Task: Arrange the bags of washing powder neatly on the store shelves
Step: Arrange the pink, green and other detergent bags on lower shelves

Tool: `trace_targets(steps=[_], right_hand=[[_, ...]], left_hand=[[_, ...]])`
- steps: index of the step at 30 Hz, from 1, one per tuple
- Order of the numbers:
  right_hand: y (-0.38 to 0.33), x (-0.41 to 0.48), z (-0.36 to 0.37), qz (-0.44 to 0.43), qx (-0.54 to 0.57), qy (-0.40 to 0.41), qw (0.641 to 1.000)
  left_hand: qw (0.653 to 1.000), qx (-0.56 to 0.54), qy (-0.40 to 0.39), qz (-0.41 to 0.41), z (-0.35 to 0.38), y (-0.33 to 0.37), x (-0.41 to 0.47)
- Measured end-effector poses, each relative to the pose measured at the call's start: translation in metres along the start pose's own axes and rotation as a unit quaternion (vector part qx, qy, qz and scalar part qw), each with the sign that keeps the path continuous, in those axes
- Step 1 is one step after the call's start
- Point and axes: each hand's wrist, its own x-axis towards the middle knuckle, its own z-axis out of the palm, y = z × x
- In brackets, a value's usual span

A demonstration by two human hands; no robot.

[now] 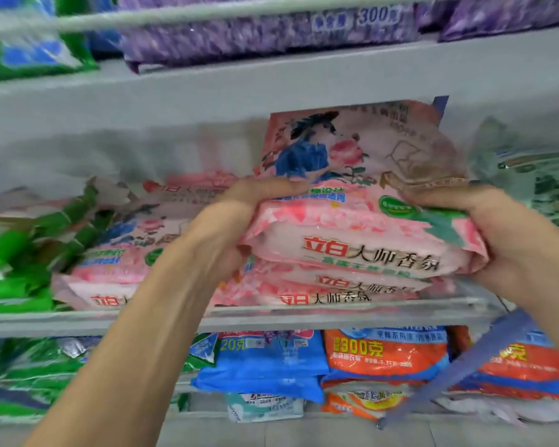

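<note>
Both hands grip the top pink bag (362, 221) by its ends, the left hand (239, 214) and right hand (494, 233) each closed on it (fingers on top), over a pile of matching bags (336, 290) on the middle shelf (78, 321).

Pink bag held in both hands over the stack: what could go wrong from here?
The top pink bag, held by the left hand and right hand, overhangs the shelf edge and could slide off on release. The bags beneath look uneven, so the stack may tip forward.
</note>
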Motion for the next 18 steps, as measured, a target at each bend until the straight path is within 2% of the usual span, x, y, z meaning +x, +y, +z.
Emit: trace_targets(steps=[5,9,14,18], right_hand=[[-0.003,-0.014,0.034,-0.011,0.139,-0.011,0.990],[0.004,-0.016,0.066,-0.014,0.165,-0.056,0.985],[-0.013,-0.004,0.136,-0.050,0.160,-0.124,0.978],[-0.022,0.033,0.191,-0.037,0.208,-0.170,0.963]], left_hand=[[0.990,-0.105,-0.090,-0.040,-0.028,-0.015,-0.025],[0.985,-0.153,-0.045,0.070,-0.064,-0.018,-0.035],[0.967,-0.186,-0.030,0.170,-0.121,-0.001,-0.047],[0.964,-0.195,0.024,0.177,-0.169,0.011,-0.041]])
